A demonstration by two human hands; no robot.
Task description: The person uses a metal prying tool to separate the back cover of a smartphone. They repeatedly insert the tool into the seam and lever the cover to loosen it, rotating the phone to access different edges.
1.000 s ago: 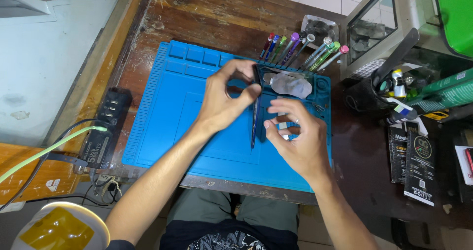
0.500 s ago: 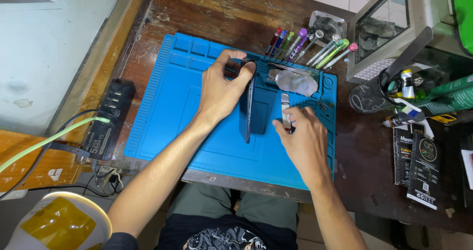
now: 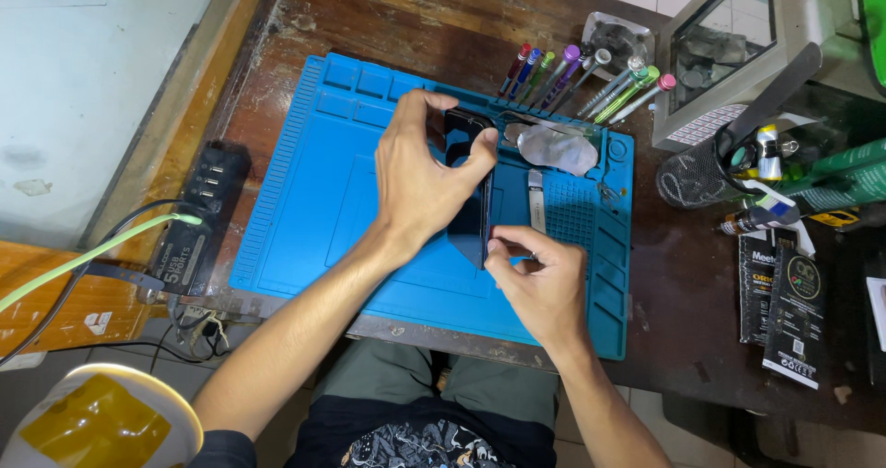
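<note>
The left hand [image 3: 420, 177] reaches in from the lower left, forearm angled up across the blue work mat [image 3: 314, 200]. Its fingers curl over the top end of a dark smartphone [image 3: 469, 186], with the thumb pressed against the phone's right edge; the hand is closed on the device. The phone stands on its long edge, tilted, over the middle of the mat.

The right hand [image 3: 540, 279] comes in from the lower right, wrist bent inward. Thumb and forefinger are pinched narrow at the phone's lower end, touching it. Whether a small tool sits between those fingertips cannot be determined.

Much of the phone's face is covered by the left palm. A flat metal tool [image 3: 535, 200] lies on the mat just right of the phone. A crumpled clear plastic piece [image 3: 554, 147] lies beyond it. A row of coloured-handled screwdrivers [image 3: 591, 80] rests at the mat's far edge on the wooden desk [image 3: 388, 16]. A black multi-port charger [image 3: 198, 219] sits left of the mat.
</note>
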